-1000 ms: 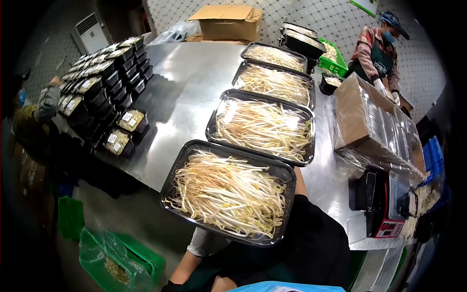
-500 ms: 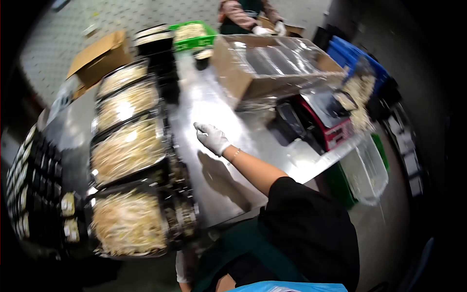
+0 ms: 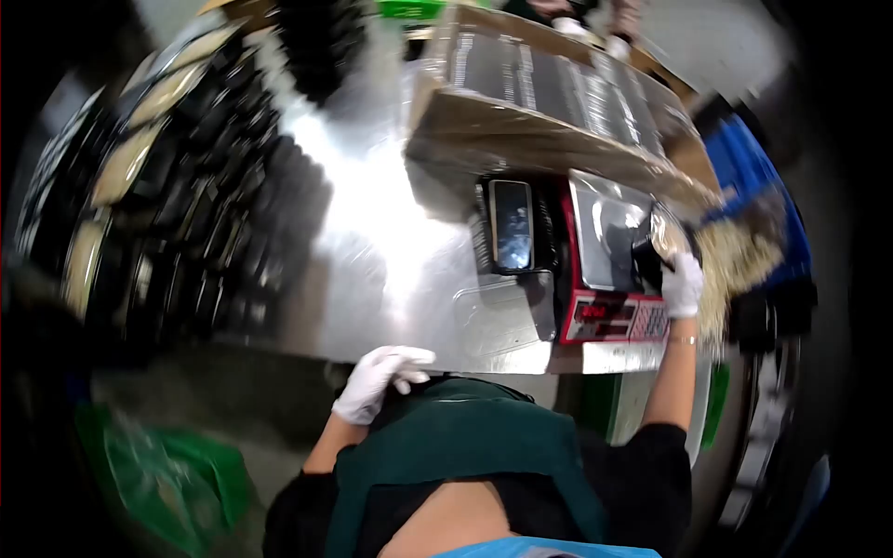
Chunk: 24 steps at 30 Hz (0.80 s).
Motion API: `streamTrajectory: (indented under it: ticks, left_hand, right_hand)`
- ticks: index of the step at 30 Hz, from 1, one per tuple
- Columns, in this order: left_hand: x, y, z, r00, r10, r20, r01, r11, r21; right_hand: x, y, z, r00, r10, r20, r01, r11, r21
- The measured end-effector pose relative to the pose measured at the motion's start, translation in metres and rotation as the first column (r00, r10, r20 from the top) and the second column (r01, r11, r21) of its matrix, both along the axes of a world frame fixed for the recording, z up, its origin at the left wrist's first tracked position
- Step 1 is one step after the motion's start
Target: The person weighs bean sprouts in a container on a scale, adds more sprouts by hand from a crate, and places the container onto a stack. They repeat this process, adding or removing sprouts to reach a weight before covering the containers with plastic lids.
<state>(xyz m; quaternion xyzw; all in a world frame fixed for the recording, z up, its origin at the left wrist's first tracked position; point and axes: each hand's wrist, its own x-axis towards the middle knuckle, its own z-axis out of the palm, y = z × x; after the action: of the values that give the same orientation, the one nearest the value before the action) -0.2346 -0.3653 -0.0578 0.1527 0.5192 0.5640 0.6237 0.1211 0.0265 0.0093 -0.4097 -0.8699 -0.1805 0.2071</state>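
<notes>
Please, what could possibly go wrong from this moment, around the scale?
The small black tray sits toward the right side of the digital scale, with the person's right hand at it; a careless pull might tip it and spill its contents toward the loose bean sprouts.

The smartphone lies on black packaging close beside the scale, so a bump there might knock it off.

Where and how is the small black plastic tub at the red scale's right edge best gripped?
Probably by the outer walls of the small black plastic tub, from the near right, where the white-gloved right hand is. Its pale contents show at the top, so a sideways pinch should avoid pressing them.
</notes>
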Motion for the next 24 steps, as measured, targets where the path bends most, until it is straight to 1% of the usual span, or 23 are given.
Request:
streamTrajectory:
  ticks: [1, 2, 3, 4, 5, 6, 7, 8, 9, 10, 11, 12, 13, 14, 15, 16, 17, 19, 20, 21, 22, 23, 24]
  left_hand:
    - [0.013, 0.003, 0.009, 0.995, -0.099, 0.002, 0.098, 0.990, 0.101]
    - [0.026, 0.006, 0.008, 0.992, -0.127, -0.003, 0.127, 0.984, 0.122]
    - [0.037, 0.009, 0.004, 0.985, -0.169, -0.015, 0.169, 0.975, 0.142]
    - [0.046, 0.011, 0.004, 0.992, -0.126, -0.017, 0.127, 0.982, 0.138]
    - [0.054, 0.012, 0.003, 0.990, -0.137, -0.023, 0.139, 0.982, 0.127]
    - [0.058, 0.011, 0.004, 0.987, -0.157, -0.034, 0.160, 0.980, 0.116]
    - [0.057, 0.008, 0.009, 0.989, -0.144, -0.042, 0.147, 0.983, 0.108]
    - [0.058, 0.006, 0.017, 0.994, -0.079, -0.075, 0.092, 0.976, 0.198]
    - [0.059, 0.002, 0.020, 0.995, -0.013, -0.100, 0.042, 0.956, 0.289]
    - [0.052, -0.006, -0.002, 0.997, 0.067, -0.047, -0.044, 0.924, 0.380]
    - [0.047, -0.011, -0.014, 0.974, 0.162, -0.159, -0.082, 0.905, 0.418]
    - [0.039, -0.010, -0.010, 0.916, 0.198, -0.350, -0.128, 0.968, 0.215]
    - [0.028, -0.009, -0.007, 0.829, 0.183, -0.528, -0.208, 0.978, 0.012]
    - [0.019, -0.011, -0.018, 0.883, 0.427, -0.196, -0.397, 0.901, 0.177]
    - [0.006, -0.014, -0.037, 0.798, 0.576, 0.180, -0.603, 0.755, 0.257]
    - [-0.009, -0.020, -0.056, 0.802, 0.584, 0.126, -0.598, 0.784, 0.166]
    - [-0.025, -0.030, -0.074, 0.870, 0.485, 0.081, -0.490, 0.841, 0.228]
    - [-0.033, -0.041, -0.040, 0.895, 0.435, 0.101, -0.445, 0.887, 0.123]
    - [-0.043, -0.043, -0.041, 0.922, 0.374, 0.097, -0.382, 0.921, 0.080]
    - [-0.049, -0.037, -0.035, 0.932, 0.351, 0.086, -0.352, 0.936, -0.011]
    - [-0.053, -0.032, -0.033, 0.921, 0.381, 0.080, -0.382, 0.924, -0.006]
    - [-0.057, -0.027, -0.031, 0.910, 0.410, 0.066, -0.411, 0.912, 0.002]
    - [-0.061, -0.027, -0.026, 0.907, 0.415, 0.070, -0.417, 0.908, 0.021]
  right_hand:
    - [-0.013, -0.004, 0.002, 0.982, 0.189, -0.023, -0.189, 0.982, 0.013]
    - [-0.047, -0.032, 0.019, 0.949, 0.306, -0.076, -0.304, 0.952, 0.027]
    - [-0.082, -0.063, 0.041, 0.876, 0.462, -0.138, -0.465, 0.885, 0.014]
    - [-0.106, -0.090, 0.055, 0.794, 0.585, -0.165, -0.598, 0.800, -0.043]
    - [-0.121, -0.114, 0.056, 0.771, 0.619, -0.148, -0.635, 0.763, -0.120]
    - [-0.143, -0.142, 0.062, 0.713, 0.691, -0.116, -0.701, 0.703, -0.120]
    - [-0.160, -0.160, 0.050, 0.657, 0.740, -0.143, -0.754, 0.644, -0.131]
    - [-0.186, -0.185, 0.047, 0.511, 0.822, -0.253, -0.857, 0.508, -0.082]
    - [-0.213, -0.211, 0.045, 0.405, 0.850, -0.337, -0.909, 0.414, -0.047]
    - [-0.236, -0.230, 0.028, 0.364, 0.870, -0.334, -0.931, 0.355, -0.090]
    - [-0.260, -0.242, 0.004, 0.323, 0.887, -0.330, -0.946, 0.295, -0.132]
    - [-0.281, -0.254, -0.013, 0.370, 0.884, -0.287, -0.918, 0.301, -0.256]
    - [-0.300, -0.261, -0.030, 0.411, 0.881, -0.237, -0.874, 0.306, -0.378]
    - [-0.317, -0.261, -0.053, 0.429, 0.885, -0.181, -0.817, 0.295, -0.495]
    - [-0.331, -0.265, -0.069, 0.438, 0.890, -0.125, -0.747, 0.283, -0.601]
    - [-0.333, -0.270, -0.068, 0.403, 0.900, -0.164, -0.775, 0.240, -0.585]
    - [-0.332, -0.266, -0.066, 0.320, 0.860, -0.398, -0.851, 0.076, -0.520]
    - [-0.335, -0.259, -0.024, 0.493, 0.772, -0.402, -0.778, 0.184, -0.601]
    - [-0.343, -0.255, -0.027, 0.563, 0.681, -0.467, -0.815, 0.364, -0.451]
    - [-0.353, -0.251, -0.037, 0.601, 0.584, -0.545, -0.789, 0.542, -0.289]
    - [-0.362, -0.244, -0.053, 0.615, 0.582, -0.533, -0.780, 0.548, -0.302]
    - [-0.375, -0.234, -0.074, 0.672, 0.671, -0.314, -0.735, 0.655, -0.173]
    - [-0.388, -0.231, -0.084, 0.713, 0.696, -0.079, -0.699, 0.715, -0.010]
